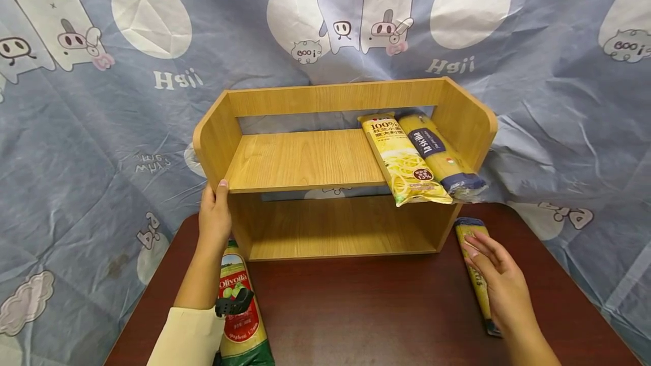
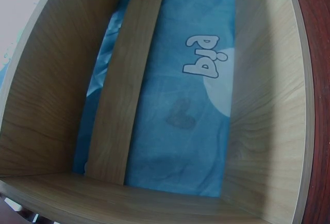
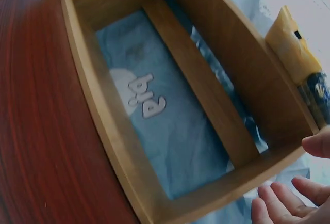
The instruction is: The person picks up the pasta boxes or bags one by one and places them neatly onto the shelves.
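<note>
A two-tier wooden shelf (image 1: 305, 160) stands on the table. My left hand (image 1: 215, 213) grips its left side panel, with the thumb at the front edge by the upper board; the other fingers are mostly hidden. My right hand (image 1: 500, 281) hovers by a yellow spaghetti packet (image 1: 478, 287) lying right of the shelf, partly covering it. In the right wrist view, the fingers (image 3: 281, 201) are loosely spread and hold nothing. On the upper tier lie a yellow pasta packet (image 1: 404, 160) and a blue-labelled spaghetti packet (image 1: 437, 151), their ends overhanging the front edge.
A red and green Olivoilà spaghetti packet (image 1: 241, 309) lies on the dark red table (image 1: 356, 309), partly under the left forearm. The shelf's lower tier (image 1: 346, 225) has an open back. A blue-grey printed cloth (image 1: 244, 33) hangs behind and around the table.
</note>
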